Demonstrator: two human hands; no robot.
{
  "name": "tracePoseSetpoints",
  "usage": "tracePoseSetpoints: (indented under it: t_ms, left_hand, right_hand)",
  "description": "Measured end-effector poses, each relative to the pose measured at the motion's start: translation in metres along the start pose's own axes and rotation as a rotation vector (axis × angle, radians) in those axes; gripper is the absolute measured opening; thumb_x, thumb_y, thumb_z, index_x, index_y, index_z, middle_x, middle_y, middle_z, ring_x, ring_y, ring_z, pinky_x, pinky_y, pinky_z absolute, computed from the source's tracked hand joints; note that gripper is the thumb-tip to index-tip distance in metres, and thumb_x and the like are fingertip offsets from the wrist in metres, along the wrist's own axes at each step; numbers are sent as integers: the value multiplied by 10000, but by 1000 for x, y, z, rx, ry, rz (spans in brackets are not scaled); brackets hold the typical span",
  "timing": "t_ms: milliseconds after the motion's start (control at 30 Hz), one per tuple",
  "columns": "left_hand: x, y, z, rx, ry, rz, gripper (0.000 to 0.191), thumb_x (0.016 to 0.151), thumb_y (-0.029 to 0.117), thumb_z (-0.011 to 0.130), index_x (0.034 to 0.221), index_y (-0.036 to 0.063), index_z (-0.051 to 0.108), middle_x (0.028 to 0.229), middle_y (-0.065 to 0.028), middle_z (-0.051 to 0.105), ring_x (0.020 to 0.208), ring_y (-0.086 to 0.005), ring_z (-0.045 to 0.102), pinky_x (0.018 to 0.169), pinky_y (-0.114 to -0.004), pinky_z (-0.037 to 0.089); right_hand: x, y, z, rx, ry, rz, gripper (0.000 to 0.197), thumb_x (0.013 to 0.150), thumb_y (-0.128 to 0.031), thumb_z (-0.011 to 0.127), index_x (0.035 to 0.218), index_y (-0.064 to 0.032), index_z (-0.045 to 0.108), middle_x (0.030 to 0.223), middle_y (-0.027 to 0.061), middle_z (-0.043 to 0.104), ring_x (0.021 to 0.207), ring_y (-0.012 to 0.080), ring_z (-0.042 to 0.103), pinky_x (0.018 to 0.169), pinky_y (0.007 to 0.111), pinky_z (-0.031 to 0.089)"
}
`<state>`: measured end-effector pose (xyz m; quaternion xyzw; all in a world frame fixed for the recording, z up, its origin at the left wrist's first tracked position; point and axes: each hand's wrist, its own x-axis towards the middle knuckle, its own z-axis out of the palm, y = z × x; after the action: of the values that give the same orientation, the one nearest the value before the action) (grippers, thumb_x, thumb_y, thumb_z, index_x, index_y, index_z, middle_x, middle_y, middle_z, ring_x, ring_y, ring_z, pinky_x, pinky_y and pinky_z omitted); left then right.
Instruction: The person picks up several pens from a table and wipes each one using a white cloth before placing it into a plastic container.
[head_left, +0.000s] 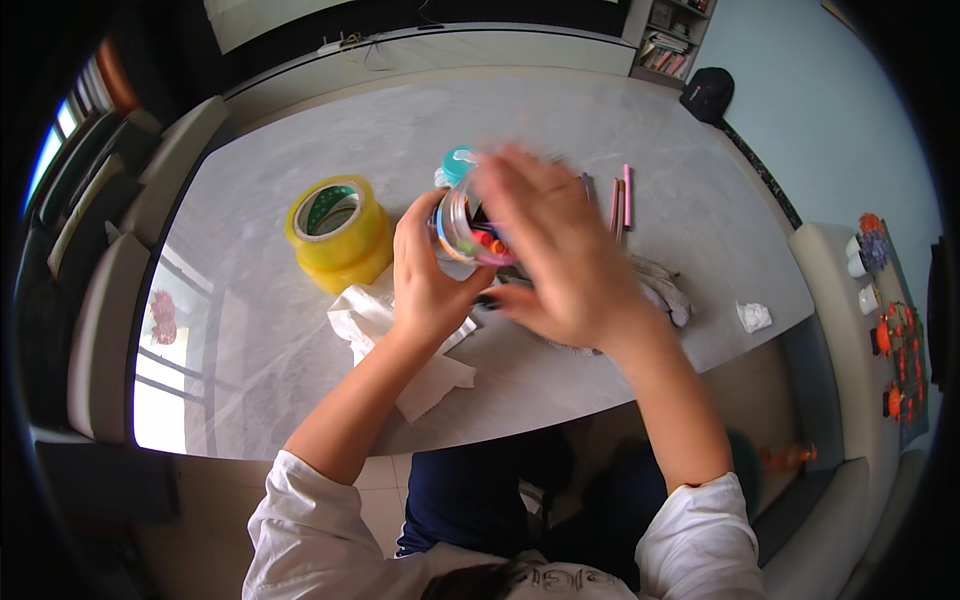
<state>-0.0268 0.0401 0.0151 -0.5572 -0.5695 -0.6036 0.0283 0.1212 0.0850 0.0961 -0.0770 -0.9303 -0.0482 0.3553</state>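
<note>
My left hand (426, 281) grips a clear jar (451, 229) from its left side. The jar is tilted with its mouth towards the right, and several colourful pens or markers (489, 241) show inside. Across the jar's mouth passes my right hand (551, 247), blurred by motion, fingers stretched out and thumb apart. I see nothing held in it, though its far side is hidden. A small black thing (487, 301) shows by the right thumb, too blurred to name. Just behind the jar is a turquoise lid-like object (457, 165), partly covered by the right hand.
Two stacked rolls of yellow tape (337, 232) stand left of the jar. White tissue (435, 382) lies below my left hand. Pink and brown pens (627, 196) lie to the right, above a greyish cloth-like item (664, 289). A crumpled tissue (753, 316) sits near the table's (247, 300) right edge.
</note>
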Motion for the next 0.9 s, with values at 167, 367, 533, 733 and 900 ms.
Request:
tracePoseSetpoints:
  t_ms: [167, 367, 533, 733, 900]
  left_hand:
    - [2, -1, 0, 9, -75, -68, 726, 580, 116, 765, 1177, -7, 371, 1092, -168, 472, 998, -301, 488, 841, -367, 418]
    - [13, -10, -8, -229, -31, -244, 582, 640, 131, 744, 1068, -24, 382, 966, -131, 559, 908, -188, 551, 796, -298, 437]
    - [18, -23, -13, -247, -52, -317, 509, 646, 128, 739, 996, -16, 399, 839, -115, 582, 662, -153, 592, 575, -263, 484]
    - [21, -26, -21, -61, -8, -365, 642, 627, 129, 739, 1129, -33, 374, 998, -131, 553, 892, -192, 545, 781, -290, 432]
    - [17, -27, -15, -103, -3, -379, 683, 648, 142, 722, 1181, -30, 333, 1106, -155, 489, 998, -219, 496, 851, -305, 390]
  right_hand:
    - [-10, 3, 2, 11, -30, 52, 787, 761, -503, 537, 1317, -4, 289, 1357, 153, 314, 1270, 291, 275, 1027, 468, 197]
    - [-37, 31, -33, -15, 449, 245, 464, 778, -245, 563, 1167, -9, 474, 1200, 174, 481, 1096, 313, 466, 928, 383, 354]
    - [-100, 69, -31, -71, 88, 819, 395, 739, -179, 603, 1083, -4, 518, 1094, 156, 554, 1034, 304, 514, 879, 363, 407]
    - [-113, 137, -5, -152, -231, 1132, 436, 729, -303, 608, 1058, -23, 549, 1077, 153, 570, 1004, 298, 541, 843, 360, 431]
    - [-83, 183, 15, -207, -536, 1327, 367, 716, -319, 610, 920, -14, 626, 1000, 154, 607, 939, 296, 578, 783, 361, 465]
